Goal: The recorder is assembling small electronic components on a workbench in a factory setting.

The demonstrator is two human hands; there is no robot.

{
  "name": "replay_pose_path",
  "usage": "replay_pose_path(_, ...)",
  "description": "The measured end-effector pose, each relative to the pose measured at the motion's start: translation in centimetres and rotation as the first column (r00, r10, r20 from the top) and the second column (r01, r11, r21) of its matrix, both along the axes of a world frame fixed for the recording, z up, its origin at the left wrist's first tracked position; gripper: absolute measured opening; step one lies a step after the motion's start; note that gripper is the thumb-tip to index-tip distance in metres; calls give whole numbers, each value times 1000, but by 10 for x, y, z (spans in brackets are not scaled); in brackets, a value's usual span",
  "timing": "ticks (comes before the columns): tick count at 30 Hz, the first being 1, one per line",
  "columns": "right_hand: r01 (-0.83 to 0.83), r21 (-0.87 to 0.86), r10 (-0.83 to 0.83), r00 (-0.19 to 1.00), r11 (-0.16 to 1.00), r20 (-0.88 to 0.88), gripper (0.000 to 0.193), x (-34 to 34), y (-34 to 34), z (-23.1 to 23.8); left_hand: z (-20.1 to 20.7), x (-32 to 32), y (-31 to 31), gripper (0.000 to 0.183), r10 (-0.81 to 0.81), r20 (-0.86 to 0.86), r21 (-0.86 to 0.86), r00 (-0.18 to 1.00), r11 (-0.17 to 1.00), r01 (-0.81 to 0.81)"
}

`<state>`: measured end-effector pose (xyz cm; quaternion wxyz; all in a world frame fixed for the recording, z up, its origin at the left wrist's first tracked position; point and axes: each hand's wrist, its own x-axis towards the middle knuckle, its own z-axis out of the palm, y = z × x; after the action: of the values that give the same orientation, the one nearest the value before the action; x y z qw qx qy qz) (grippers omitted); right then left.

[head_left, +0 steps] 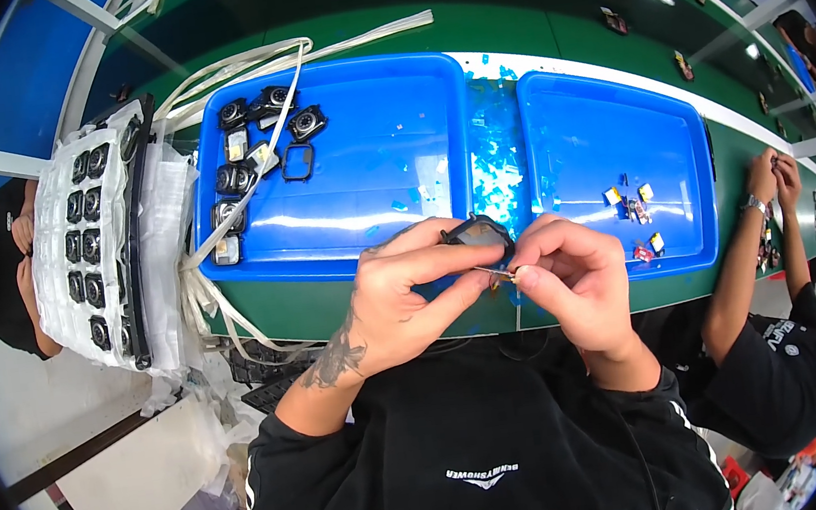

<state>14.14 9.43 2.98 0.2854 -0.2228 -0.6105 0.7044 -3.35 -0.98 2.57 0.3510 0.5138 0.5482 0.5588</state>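
The worker's left hand (411, 285) curled, fingers gripping a black watch-like case (477, 233), right hand (576, 271) nearly closed, thumb and finger pinching a small part (502, 273) beside it

We observe a black housing (473, 232), rounded in outline, with a dark, glossy face set inside its rim. It is held raised and tilted, just beside the near right corner of the left blue tray (364, 129). Nearer to us than that tray corner, we identify a slim metallic part (497, 272), gold-coloured toward its right end and held slightly aslant; its finer detail is too small to resolve.
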Motion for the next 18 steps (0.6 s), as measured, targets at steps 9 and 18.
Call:
replay_pose_path(9, 55, -251, -81, 992, 966, -94, 6, -3, -3, -13, -19, 20, 0, 14, 82, 444, -163, 892, 987, -9)
replay_pose_path(18, 271, -333, -342, 922, 903, -179, 7, -13, -19, -34, -30, 36, 8, 16, 193, 528, -206, 827, 974, -96)
